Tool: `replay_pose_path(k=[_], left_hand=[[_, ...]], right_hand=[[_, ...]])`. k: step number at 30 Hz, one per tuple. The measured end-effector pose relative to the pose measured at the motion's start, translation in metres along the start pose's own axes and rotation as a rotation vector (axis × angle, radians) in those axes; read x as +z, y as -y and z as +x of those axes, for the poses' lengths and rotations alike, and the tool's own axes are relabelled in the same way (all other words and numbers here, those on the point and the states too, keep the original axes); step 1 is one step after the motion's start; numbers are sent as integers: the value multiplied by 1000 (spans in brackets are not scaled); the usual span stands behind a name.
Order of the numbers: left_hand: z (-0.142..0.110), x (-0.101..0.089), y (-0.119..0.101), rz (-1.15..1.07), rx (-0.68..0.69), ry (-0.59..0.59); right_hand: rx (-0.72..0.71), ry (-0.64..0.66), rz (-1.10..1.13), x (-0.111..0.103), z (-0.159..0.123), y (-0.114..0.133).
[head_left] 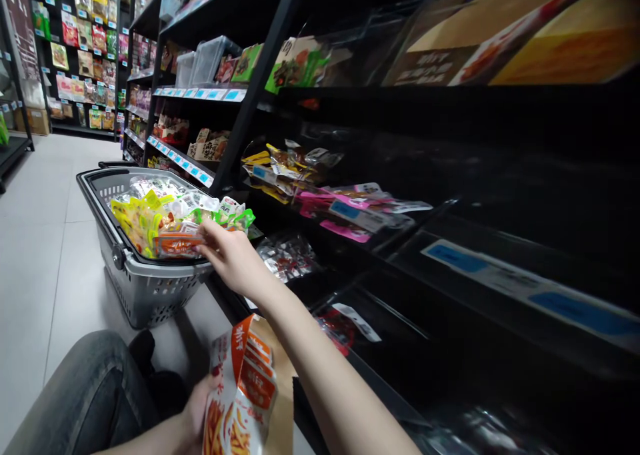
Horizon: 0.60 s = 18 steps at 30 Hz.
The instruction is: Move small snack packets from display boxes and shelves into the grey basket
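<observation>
My left hand (199, 402), low in the view, is closed on the side of an open cardboard snack box (250, 382) with orange and white print, held tilted above my lap. My right hand (227, 254) reaches forward over the near rim of a grey shopping basket (145, 282). Its thumb and fingers are pinched at the end of a small orange snack packet (176, 244), which lies on top of the other packets. Around it in the basket are yellow snack packets (137, 218) and several white and green ones. The fingertips are partly hidden.
Black shelving (260, 82) runs along my right, with clear trays of yellow packets (280, 168), pink packets (355, 205) and dark packets. Cardboard boxes (435, 65) stand on the upper shelf. My bent knee (95, 382) is at lower left, over the tiled floor (35, 255).
</observation>
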State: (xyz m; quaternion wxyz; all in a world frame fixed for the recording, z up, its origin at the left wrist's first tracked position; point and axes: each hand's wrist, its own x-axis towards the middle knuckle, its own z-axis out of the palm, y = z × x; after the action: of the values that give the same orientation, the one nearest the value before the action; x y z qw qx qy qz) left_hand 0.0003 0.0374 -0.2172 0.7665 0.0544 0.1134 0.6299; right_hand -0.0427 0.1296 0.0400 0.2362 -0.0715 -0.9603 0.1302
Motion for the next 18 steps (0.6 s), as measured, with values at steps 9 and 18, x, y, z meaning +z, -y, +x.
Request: replay_pose_path(k=[9, 18], left_hand=[[-5, 2, 0, -19, -94, -35], [-12, 8, -8, -76, 2, -24]], right_hand=[[-44, 189, -435, 14, 17, -1], [-56, -19, -516, 15, -8, 23]])
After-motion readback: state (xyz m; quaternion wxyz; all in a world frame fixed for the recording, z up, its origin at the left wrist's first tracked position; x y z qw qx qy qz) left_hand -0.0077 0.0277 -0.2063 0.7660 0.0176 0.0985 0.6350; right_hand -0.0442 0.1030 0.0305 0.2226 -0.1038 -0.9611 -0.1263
